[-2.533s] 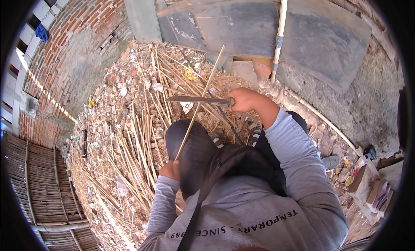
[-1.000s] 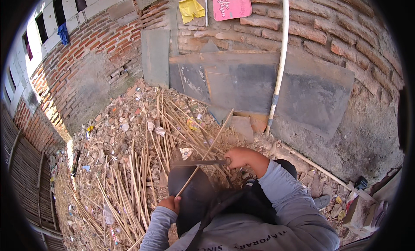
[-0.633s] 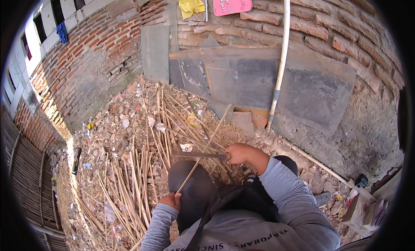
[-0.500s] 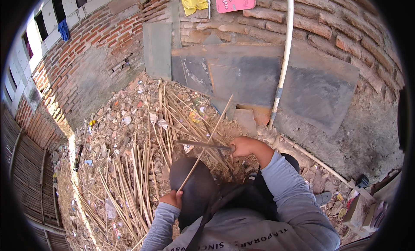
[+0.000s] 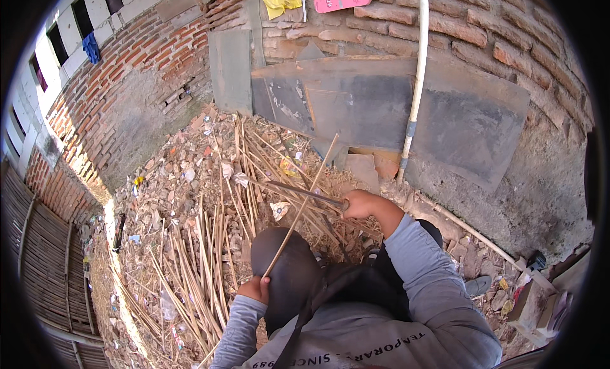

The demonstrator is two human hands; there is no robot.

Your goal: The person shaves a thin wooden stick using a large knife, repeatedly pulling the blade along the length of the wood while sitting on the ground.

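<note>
- Nearest, the person's left hand (image 5: 254,288) is clenched round the lower end of a thin bamboo stick (image 5: 302,207), low down beside a dark rounded shape, perhaps a knee in dark cloth, that hides part of that hand.
- The stick's long axis runs from this hand up and away to the right, slanting over the litter, and its free tip ends in front of the grey boards (image 5: 375,108) leaning at the wall.
- Farther out, the right hand (image 5: 359,204) is closed on the handle of a long dark blade (image 5: 298,192); the handle itself is buried in the fist.
- The blade points left from the right hand, nearly level, and crosses the stick about halfway along it. I cannot tell whether the edge touches the stick or passes just over it.
- So the stick lies to the left of the right hand and up-right of the left hand; the left hand grips it, the right hand is the nearer one to the crossing point.
- Beneath and beyond both lies a pile of cut sticks (image 5: 197,267), fanned over rubble and dry scraps on the ground.
- Behind that, a white pipe (image 5: 414,96) climbs the brick wall (image 5: 483,39); cloths hang at the top, cut off by the rim.
</note>
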